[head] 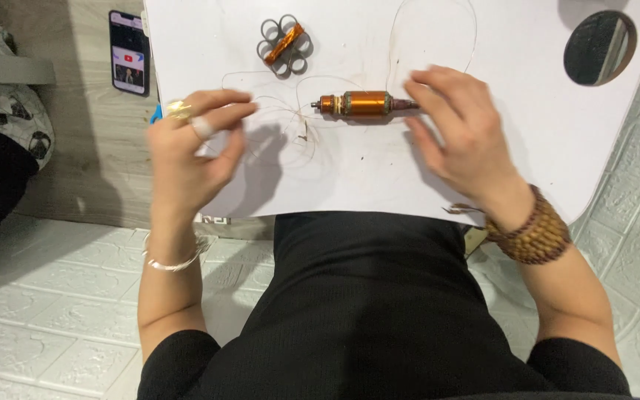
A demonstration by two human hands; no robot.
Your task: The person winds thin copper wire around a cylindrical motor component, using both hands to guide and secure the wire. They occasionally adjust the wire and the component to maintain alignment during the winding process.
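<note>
Nearest the camera, a lap in black cloth fills the lower frame, with the white counter [527,148] just beyond it. The left hand [187,152] hovers over the counter's near left part, thumb and forefinger pinched together in a closed grip on what looks like a very fine wire [283,126]; the strand is too thin to follow right into the fingertips, so the hold is a judgement. A ring sits on one finger and a thin bangle on the wrist. The right hand [461,133], with beaded bracelets at the wrist, has its fingers curled loosely at the right end of the copper-wound rotor [363,104], touching or lightly gripping the shaft tip; the grip is partly open, not clamped.

The rotor lies flat on the counter between the two hands, its axis running left to right. The step in hand appears to be drawing wire off or onto the winding, one hand steadying, the other pulling. The next move calls for even tension and a steady rotor, since so fine a strand could snap or snarl.

Loose loops of wire sprawl across the counter and could catch. Farther off lie a small copper coil on a grey lobed piece [284,46], a round dark hole [599,47], and a phone [128,52] off the left edge.
</note>
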